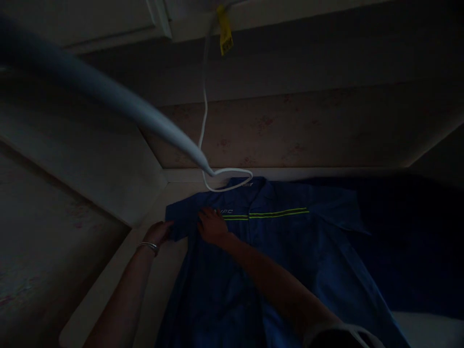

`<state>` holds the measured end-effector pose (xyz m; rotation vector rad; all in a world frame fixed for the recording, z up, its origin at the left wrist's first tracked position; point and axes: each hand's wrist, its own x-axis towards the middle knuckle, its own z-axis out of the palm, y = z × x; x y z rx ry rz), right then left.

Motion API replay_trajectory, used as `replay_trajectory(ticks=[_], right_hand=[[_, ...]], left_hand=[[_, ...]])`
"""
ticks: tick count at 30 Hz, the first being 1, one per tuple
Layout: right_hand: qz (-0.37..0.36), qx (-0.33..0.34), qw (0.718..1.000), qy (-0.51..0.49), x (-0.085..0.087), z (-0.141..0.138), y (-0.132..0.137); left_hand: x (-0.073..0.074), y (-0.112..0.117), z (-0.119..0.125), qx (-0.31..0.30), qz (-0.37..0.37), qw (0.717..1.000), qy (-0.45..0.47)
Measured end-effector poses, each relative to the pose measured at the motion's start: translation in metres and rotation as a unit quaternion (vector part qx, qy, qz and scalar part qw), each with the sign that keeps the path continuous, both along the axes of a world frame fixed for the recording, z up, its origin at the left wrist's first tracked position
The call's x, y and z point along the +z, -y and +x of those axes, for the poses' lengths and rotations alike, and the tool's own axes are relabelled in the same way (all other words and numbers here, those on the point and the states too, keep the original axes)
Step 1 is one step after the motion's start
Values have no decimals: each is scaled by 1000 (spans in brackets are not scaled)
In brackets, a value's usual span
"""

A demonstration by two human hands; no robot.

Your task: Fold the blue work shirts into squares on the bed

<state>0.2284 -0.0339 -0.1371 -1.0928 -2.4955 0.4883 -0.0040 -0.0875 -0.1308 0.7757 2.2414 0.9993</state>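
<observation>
A blue short-sleeved shirt [275,246] with a yellow-green stripe across the chest lies spread flat on a white surface [166,270]. My left hand [158,232], with a bracelet on the wrist, grips the end of the shirt's left sleeve at the surface's corner. My right hand [212,224] rests flat on the shirt's chest, fingers spread, just beside the stripe and some lettering. The scene is very dim.
A white cord [205,111] hangs from above and loops at the shirt's collar, with a yellow tag [225,36] near its top. A pale blurred bar [108,96] crosses the upper left. Patterned walls close in behind and to the left. Dark cloth lies at the right.
</observation>
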Motion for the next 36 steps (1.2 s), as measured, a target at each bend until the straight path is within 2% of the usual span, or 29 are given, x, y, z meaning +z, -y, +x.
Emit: replay_trajectory(ticks=[5, 8, 12, 14, 16, 19, 21, 23, 25, 28, 31, 34, 36], right_hand=[[24, 11, 999, 36, -17, -4, -8], [20, 14, 999, 35, -19, 0, -7], [1, 20, 1000, 1, -18, 1, -9], [-29, 12, 998, -58, -17, 2, -13], [-96, -34, 984, -149, -17, 4, -19], [-198, -140, 938, -245, -16, 13, -32], [-227, -184, 920, -261, -16, 27, -41], [-237, -199, 913, -265, -17, 46, -48], [-244, -207, 908, -269, -21, 68, -51], [-258, -217, 906, -255, -28, 95, -48], [-262, -225, 909, -234, -30, 108, -41], [-225, -201, 935, -187, -25, 108, -38], [-200, -190, 949, -153, -21, 104, -42]], left_hand=[[-5, -23, 0, -19, -29, 994, 105], [0, -28, 0, -18, -11, 991, 133], [18, -32, 10, -17, 48, 987, 152], [31, -34, 23, -17, 88, 985, 150], [44, -35, 41, -38, 144, 982, 113], [57, -38, 76, -150, 174, 972, -48], [56, -39, 101, -268, 122, 943, -158], [48, -40, 124, -376, 64, 899, -214], [34, -40, 143, -452, 26, 860, -235], [16, -41, 163, -504, 6, 831, -237], [9, -42, 169, -486, 58, 845, -215], [10, -35, 158, -384, 129, 884, -233], [9, -20, 145, -313, 137, 895, -285]])
